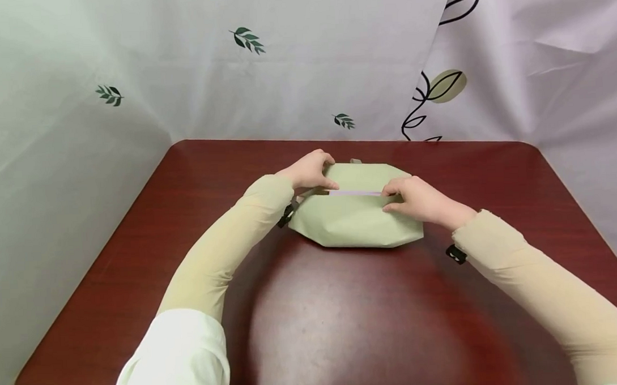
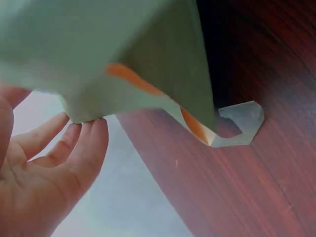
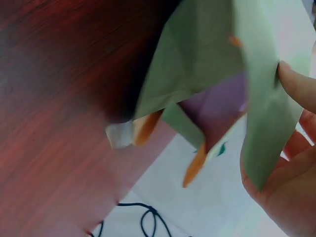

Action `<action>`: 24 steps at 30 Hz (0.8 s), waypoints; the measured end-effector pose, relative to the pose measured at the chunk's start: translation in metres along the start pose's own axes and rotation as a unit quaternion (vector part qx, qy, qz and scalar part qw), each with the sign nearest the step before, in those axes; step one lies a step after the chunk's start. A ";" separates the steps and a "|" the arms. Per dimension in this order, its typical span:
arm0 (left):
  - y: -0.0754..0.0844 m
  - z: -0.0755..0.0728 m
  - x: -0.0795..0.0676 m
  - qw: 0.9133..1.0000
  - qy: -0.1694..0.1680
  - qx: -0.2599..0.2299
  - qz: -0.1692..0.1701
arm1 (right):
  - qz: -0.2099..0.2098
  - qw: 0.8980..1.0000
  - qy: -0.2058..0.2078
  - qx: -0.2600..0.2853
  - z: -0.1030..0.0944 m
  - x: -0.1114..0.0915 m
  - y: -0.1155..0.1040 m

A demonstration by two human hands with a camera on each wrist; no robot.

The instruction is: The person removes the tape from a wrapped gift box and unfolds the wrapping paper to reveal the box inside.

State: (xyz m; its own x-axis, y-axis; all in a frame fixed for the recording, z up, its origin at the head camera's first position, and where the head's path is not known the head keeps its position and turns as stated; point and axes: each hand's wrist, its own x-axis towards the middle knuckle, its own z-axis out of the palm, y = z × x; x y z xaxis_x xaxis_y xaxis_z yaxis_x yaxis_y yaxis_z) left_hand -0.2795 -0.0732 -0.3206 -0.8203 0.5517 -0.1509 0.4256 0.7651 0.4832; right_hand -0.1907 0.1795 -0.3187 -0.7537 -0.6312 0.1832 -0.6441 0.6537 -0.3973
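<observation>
A pale green paper object, shaped like a folded bag or box (image 1: pixel 355 225), stands near the middle of the table. Along the slit in its top shows a purple strip (image 1: pixel 357 193), and the right wrist view shows a wider purple surface (image 3: pixel 222 106) inside. Orange edges (image 2: pixel 133 80) peek out at its side folds. My left hand (image 1: pixel 309 170) grips the far panel's left end, fingertips at its far edge and thumb near the slit. At the slit's right end, my right hand (image 1: pixel 413 199) pinches the paper between thumb and fingers.
The red-brown table (image 1: pixel 343 316) extends toward me. White curtains (image 1: pixel 284 85) with leaf prints hang around its back and sides. A whitish curled strip (image 2: pixel 249 126) sticks out at the paper object's base. A dark looped line (image 3: pixel 148 211) shows beyond the table edge.
</observation>
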 end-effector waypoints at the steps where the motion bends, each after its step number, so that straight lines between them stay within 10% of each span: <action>1: -0.002 0.001 -0.001 1.000 -0.002 -0.011 -0.006 | -0.002 1.000 -0.007 0.001 0.000 -0.001 -0.002; 13: -0.009 0.011 -0.001 0.989 -0.003 -0.143 -0.029 | -0.023 0.998 -0.052 0.023 -0.010 -0.021 -0.022; 24: -0.011 0.013 0.000 0.991 0.009 -0.136 -0.005 | -0.100 0.981 -0.161 0.044 0.000 -0.035 -0.046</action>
State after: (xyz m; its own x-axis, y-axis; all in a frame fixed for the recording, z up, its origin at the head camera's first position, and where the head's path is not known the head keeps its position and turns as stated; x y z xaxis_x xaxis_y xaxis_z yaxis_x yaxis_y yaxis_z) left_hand -0.2798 -0.0773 -0.3373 -0.8317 0.5368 -0.1417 0.3013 0.6508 0.6969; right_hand -0.1346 0.1717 -0.3066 -0.5246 -0.8510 -0.0226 -0.7498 0.4745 -0.4611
